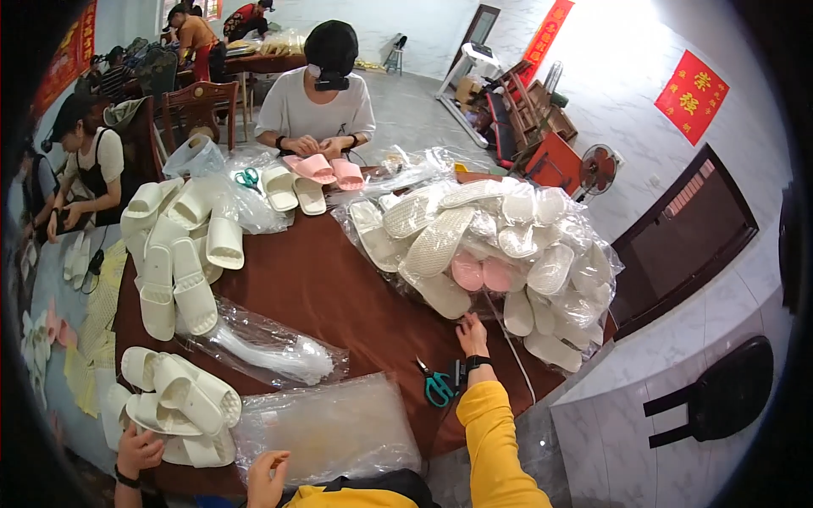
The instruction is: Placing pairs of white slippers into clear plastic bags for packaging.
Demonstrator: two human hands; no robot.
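My right hand (472,336), in a yellow sleeve with a dark wristband, reaches forward with fingers stretched out. Its fingertips are at the near edge of a heap of plastic-wrapped slippers (436,241), mostly white with a pink pair; whether they touch is unclear. My left hand (267,479) hovers low, loosely bent and holding nothing visible, beside a stack of clear plastic bags (330,427). Teal-handled scissors (438,388) lie left of my right forearm. Another person's hand (138,450) touches a pile of white slippers (190,402) at the lower left.
More white slippers (193,284) and a bundle of clear plastic (279,351) lie on the brown tabletop (296,262). Across it, a person (315,106) handles pink slippers (312,168). Teal scissors (246,178) lie nearby. A black-backed chair (730,385) stands right.
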